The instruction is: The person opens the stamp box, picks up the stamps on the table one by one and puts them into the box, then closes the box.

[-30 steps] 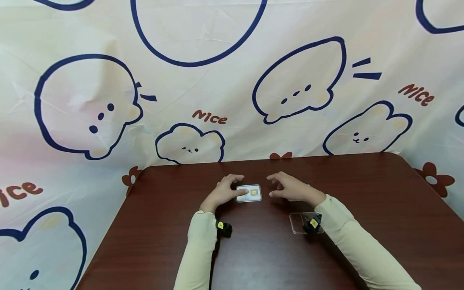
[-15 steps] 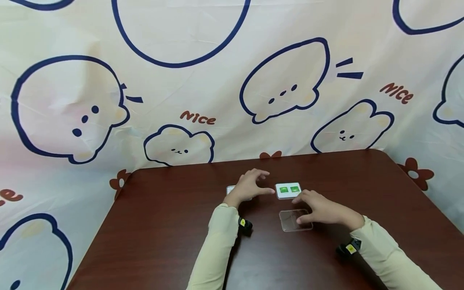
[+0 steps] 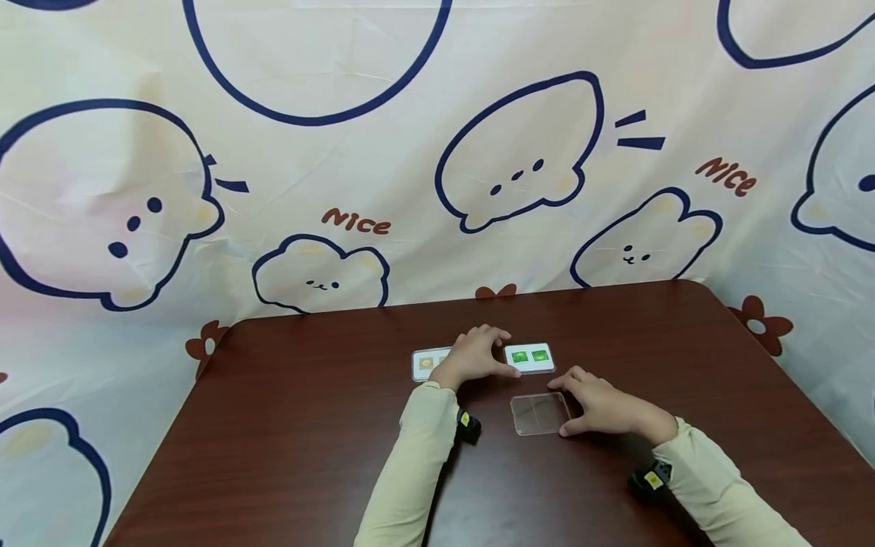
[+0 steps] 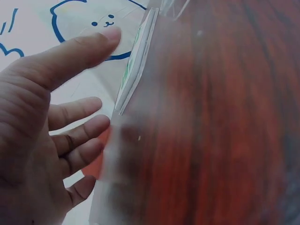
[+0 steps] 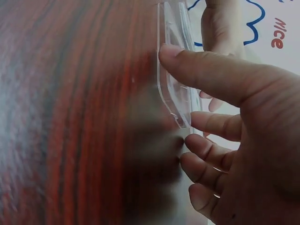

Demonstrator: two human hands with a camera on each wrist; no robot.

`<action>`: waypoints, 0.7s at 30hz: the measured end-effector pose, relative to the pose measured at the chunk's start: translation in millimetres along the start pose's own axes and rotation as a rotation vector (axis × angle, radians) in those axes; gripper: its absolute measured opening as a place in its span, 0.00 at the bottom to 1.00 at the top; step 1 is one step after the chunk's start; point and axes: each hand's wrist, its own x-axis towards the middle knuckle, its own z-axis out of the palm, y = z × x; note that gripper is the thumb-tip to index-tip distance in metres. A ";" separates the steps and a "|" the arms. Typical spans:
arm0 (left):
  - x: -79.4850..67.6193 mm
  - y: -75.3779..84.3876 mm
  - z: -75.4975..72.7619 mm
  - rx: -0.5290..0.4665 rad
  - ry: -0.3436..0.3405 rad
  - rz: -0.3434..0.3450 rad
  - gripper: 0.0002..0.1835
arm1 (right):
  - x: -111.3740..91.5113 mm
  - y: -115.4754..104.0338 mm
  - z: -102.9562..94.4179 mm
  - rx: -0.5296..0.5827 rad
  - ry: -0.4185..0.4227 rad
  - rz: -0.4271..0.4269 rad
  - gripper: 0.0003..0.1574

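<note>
A flat case [image 3: 541, 358] with two green pictures on white lies on the table in the head view. My left hand [image 3: 475, 355] is at its left end, thumb by the near edge and fingers by the far edge. In the left wrist view the left hand [image 4: 51, 117] has its fingers spread, with a gap between thumb and case. Nearer me lies a see-through plastic case [image 3: 536, 415]. My right hand [image 3: 604, 404] grips its right end between thumb and fingers. In the right wrist view the thumb [image 5: 192, 63] overlaps the clear case's edge.
Another white case [image 3: 422, 365] with a tan picture lies left of the left hand, which partly covers it. The brown wooden table [image 3: 307, 441] ends at a patterned cloth [image 3: 383, 152] behind and at the sides.
My left hand has moved from the tan-picture case right to the green-picture case. The right hand has drawn back from the green-picture case to the clear case's right end. The head view has turned right.
</note>
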 end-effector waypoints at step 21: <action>2.1 -2.8 5.4 -0.024 -0.027 -0.015 0.31 | 4.2 8.1 1.7 -0.026 0.050 -0.033 0.36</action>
